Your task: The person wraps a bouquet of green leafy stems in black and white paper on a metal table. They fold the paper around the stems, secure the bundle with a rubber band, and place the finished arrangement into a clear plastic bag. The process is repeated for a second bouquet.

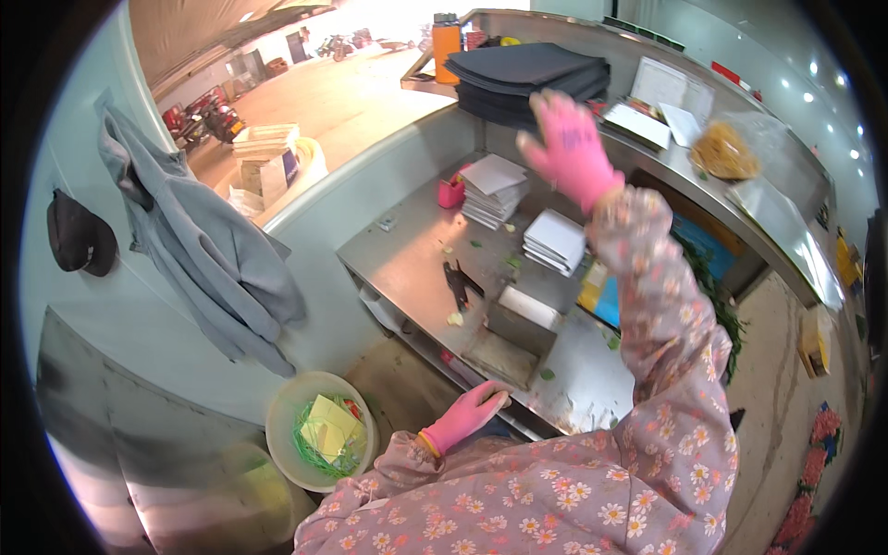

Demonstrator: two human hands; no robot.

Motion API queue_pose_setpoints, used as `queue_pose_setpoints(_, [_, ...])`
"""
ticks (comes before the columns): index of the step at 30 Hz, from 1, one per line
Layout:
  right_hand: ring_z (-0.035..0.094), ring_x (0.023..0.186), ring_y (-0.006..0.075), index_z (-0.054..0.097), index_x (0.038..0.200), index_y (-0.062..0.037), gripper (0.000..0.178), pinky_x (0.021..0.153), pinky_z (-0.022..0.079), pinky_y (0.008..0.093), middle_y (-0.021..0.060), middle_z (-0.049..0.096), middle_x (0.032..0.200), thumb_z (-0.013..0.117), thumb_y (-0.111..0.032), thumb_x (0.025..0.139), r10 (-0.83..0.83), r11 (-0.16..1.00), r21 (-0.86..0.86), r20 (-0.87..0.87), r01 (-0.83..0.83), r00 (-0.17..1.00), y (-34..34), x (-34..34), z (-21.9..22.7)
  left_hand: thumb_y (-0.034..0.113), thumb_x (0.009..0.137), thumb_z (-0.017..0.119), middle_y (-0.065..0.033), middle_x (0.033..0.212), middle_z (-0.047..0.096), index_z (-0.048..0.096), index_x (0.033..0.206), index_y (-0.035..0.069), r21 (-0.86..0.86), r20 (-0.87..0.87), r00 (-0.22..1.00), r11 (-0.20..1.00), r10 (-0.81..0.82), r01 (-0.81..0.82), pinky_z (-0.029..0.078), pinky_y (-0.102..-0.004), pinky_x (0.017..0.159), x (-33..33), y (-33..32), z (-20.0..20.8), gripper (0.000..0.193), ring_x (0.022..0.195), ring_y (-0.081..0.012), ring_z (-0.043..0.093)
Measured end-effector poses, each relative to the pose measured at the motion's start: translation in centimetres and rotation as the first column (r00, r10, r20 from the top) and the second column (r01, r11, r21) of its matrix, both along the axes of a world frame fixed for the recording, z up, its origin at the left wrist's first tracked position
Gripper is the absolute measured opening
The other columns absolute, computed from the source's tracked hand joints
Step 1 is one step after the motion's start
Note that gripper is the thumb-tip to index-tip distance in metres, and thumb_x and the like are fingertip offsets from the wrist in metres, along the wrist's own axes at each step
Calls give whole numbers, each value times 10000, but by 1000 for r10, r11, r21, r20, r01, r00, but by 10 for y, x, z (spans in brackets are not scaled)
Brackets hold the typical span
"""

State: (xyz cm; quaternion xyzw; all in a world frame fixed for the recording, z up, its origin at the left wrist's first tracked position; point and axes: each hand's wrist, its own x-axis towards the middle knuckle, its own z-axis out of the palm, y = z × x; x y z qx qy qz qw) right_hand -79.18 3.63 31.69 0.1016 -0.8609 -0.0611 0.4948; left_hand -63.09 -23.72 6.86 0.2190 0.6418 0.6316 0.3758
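Observation:
My right hand (569, 153), in a pink glove, is raised with its fingers apart and holds nothing. It overlaps the near edge of a stack of dark grey sheets (527, 69) on the upper ledge; whether it touches them I cannot tell. Down by the metal table's front edge, my left hand (465, 418), also pink-gloved, has its fingers loosely extended with nothing seen in them. Close to it on the table is a metal box-shaped holder (518, 333). Beyond lie black-handled pruners (459, 285), a white card stack (555, 240) and a taller one (493, 190).
A bucket (365, 453) with green strands and yellow paper stands at lower left, below a hanging grey jacket (199, 240). The ledge also bears an orange bottle (446, 48) and a bag of tan material (726, 151). Green leaves (726, 324) hang beyond my right arm.

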Motion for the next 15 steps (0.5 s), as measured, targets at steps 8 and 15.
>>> queue_pose_setpoints(8, [586,1069,287,616,1094,-43,412,858,469,414,112,652,1010,529,-357,841,-256,892,-60,748,447,612,23,-150,72,137,893,552,-102,974,621,576,1071,15,-99,-358,923,978,137,-184,455,-300,834,-105,-7,20,216,920,-190,590])
queue_pose_setpoints(15, [597,730,204,508,1204,-90,405,612,496,332,37,582,807,545,-135,803,-397,879,401,320,257,860,-30,-63,52,-60,804,545,-99,1021,603,560,1104,16,230,-868,318,877,381,-422,442,-295,852,-237,-2,150,310,948,-203,582])
